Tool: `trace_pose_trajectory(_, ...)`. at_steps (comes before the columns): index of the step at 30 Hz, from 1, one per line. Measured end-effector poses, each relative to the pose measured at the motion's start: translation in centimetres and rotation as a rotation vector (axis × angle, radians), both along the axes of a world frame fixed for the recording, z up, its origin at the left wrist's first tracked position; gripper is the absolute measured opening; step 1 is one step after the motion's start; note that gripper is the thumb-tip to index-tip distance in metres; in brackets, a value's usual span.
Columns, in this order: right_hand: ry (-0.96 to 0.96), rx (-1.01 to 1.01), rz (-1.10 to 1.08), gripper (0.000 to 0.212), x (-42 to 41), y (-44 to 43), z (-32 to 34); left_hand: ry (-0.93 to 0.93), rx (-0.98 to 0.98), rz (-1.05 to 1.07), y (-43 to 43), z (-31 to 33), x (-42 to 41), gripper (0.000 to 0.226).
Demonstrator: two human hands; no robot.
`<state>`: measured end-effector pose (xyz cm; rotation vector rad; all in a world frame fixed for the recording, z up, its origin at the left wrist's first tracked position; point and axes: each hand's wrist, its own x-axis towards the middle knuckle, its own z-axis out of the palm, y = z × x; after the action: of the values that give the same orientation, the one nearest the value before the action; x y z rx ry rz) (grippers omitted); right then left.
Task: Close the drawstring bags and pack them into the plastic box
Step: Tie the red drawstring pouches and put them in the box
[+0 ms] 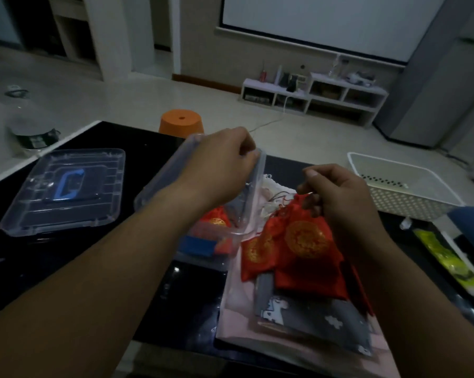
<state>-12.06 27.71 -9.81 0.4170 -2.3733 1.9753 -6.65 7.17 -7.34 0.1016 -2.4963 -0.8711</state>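
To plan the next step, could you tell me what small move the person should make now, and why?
Probably lift the red bag, pinched at its neck by the right hand, leftward into the plastic box, which the left hand grips at its rim.

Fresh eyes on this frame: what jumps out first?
The red drawstring bags with gold emblems, piled centre right, where the right hand pinches the top one's neck. Next, the left hand gripping the rim of the clear plastic box, with its lid lying flat to the left.
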Motion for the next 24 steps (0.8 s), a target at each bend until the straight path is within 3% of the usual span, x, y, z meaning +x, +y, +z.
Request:
trace_pose_trajectory(7,0.012,0.151,-0.065,0.011,-0.9,4.5,-0.3,0.003,-0.048,-0.217,7.8,-0.9,-0.8,0.011)
trace_pose_trajectory(10,0.01,0.304,-0.117,0.016,-1.2,6.9,-1.4,-0.104,-0.098,-0.169,9.5,-3.1,-1.4,0.01)
trace_pose_trajectory(15,0.007,0.612,-0.137,0.024,-0.9,9.9,-1.7,-0.267,-0.123,-0.058,10.6,-5.7,-1.5,0.027)
trace_pose_trajectory(18,-0.033,0.645,-0.082,0.038,-0.8,10.6,-1.6,-0.305,-0.167,-0.032,11.0,-6.5,-1.3,0.03)
trace_pose_trajectory(22,-0.169,0.674,-0.012,0.016,-0.9,10.9,-2.0,-0.278,-0.122,-0.01,10.9,-6.6,-1.2,0.034)
trace_pose_trajectory(24,-0.253,0.637,0.022,0.032,-1.1,11.2,-2.3,-0.206,-0.15,-0.018,11.0,-6.4,-1.1,0.04)
